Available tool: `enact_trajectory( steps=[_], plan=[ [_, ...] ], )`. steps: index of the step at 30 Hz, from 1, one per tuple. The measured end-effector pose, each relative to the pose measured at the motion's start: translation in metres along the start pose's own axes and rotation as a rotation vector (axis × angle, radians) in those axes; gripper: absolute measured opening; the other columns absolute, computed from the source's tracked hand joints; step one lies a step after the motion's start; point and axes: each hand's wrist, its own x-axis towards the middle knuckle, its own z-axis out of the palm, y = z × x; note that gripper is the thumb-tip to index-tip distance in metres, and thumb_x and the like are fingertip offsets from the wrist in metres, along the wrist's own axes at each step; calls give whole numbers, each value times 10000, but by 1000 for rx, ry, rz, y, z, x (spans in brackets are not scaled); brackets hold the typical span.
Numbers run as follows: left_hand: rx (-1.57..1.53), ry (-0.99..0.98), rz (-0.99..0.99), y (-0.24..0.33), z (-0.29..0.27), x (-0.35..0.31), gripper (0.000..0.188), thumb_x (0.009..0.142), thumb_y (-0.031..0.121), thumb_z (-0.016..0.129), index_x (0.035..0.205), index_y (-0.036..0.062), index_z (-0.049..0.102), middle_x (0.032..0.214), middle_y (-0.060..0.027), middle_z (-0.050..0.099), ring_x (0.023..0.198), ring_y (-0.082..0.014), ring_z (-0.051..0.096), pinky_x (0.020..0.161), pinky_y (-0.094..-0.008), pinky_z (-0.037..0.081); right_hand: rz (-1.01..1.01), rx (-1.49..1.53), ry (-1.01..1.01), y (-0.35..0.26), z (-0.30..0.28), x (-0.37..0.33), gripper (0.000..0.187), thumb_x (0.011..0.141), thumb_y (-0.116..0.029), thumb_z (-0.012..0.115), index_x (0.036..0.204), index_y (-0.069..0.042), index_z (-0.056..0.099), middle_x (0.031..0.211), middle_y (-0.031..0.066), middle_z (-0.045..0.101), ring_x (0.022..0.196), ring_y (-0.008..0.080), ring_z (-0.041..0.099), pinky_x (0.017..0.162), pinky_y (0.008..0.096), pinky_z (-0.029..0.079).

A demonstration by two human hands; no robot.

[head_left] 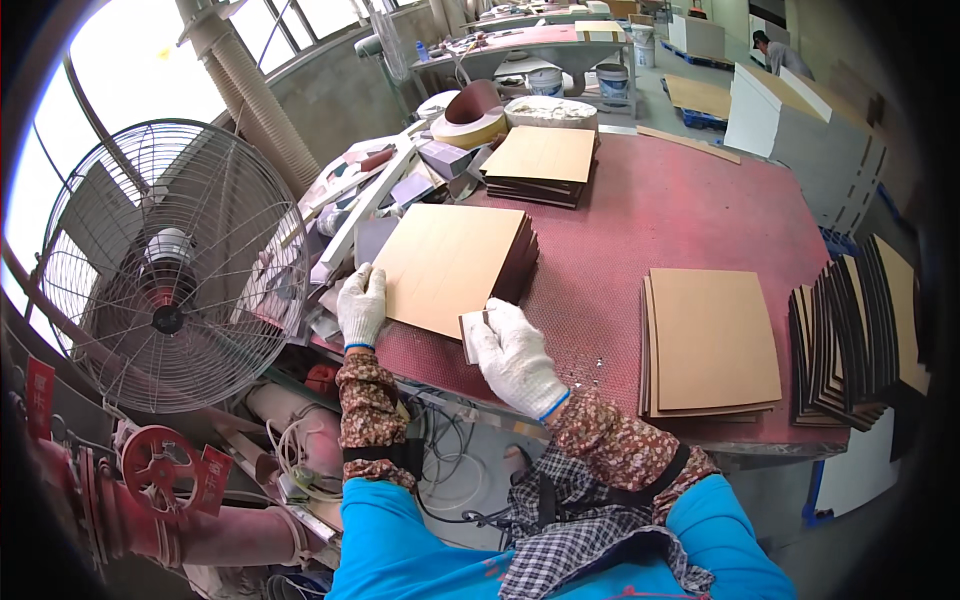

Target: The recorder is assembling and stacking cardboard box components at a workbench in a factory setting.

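A stack of tan-faced, dark-edged boards point(450, 262) lies near the table's left front. My left hand point(362, 308), in a white knitted glove, rests at the left corner of the top board, its fingers stretched out. My right hand point(516, 358), gloved alike, is closed round a small pale block point(472, 334) that looks like a sanding block. That block is at the stack's near right corner, against or just beside the edge; the exact contact is hidden. Another stack of boards point(540, 155) sits behind, and a third stack point(712, 340) stands to the right.
A large caged fan point(170, 265) stands left of the red table point(620, 230). Sandpaper pieces and scraps point(425, 178) crowd the table's left side, with a sandpaper roll point(470, 112) behind. More boards point(860, 325) lean at the right edge. A person point(783, 55) bends far off.
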Motion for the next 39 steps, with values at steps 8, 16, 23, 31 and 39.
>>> enact_trajectory(
  steps=[8,16,23,31,39],
  plan=[
    [-4,-20,54,-6,4,8,445,973,293,688,1227,-73,705,1201,-241,732,1150,-330,700,1025,-385,512,-11,-91,17,3,-1,-2,258,1014,-254,623,1092,-11,658,1102,237,659,1028,437,646,876,492,532],
    [-244,355,154,50,4,-44,381,1044,153,621,1350,-73,608,1324,-185,659,1190,-238,636,1033,-364,504,-108,-475,-189,2,-98,-48,233,1046,-203,545,1210,-65,633,911,139,583,729,333,682,598,473,537],
    [-830,-628,103,217,95,-194,497,1033,125,574,1481,-72,489,1496,-217,541,1409,-285,503,1200,-387,363,282,-1089,136,-5,-281,-134,203,1061,-243,535,1085,-57,613,830,221,636,729,426,671,576,535,519],
    [-498,-647,71,262,235,-235,798,1036,353,554,1579,-125,216,1645,-351,233,1559,-446,211,1282,-461,178,452,-1239,125,-6,-340,-149,323,1066,-346,489,1007,-48,600,835,249,686,793,483,668,691,577,519],
    [-474,-609,153,256,251,-238,784,984,253,615,1591,-71,239,1608,-315,317,1505,-427,329,1240,-431,287,361,-1359,21,1,-340,-141,284,1059,-341,506,988,-80,593,751,205,671,724,424,689,631,551,543]
  ],
)
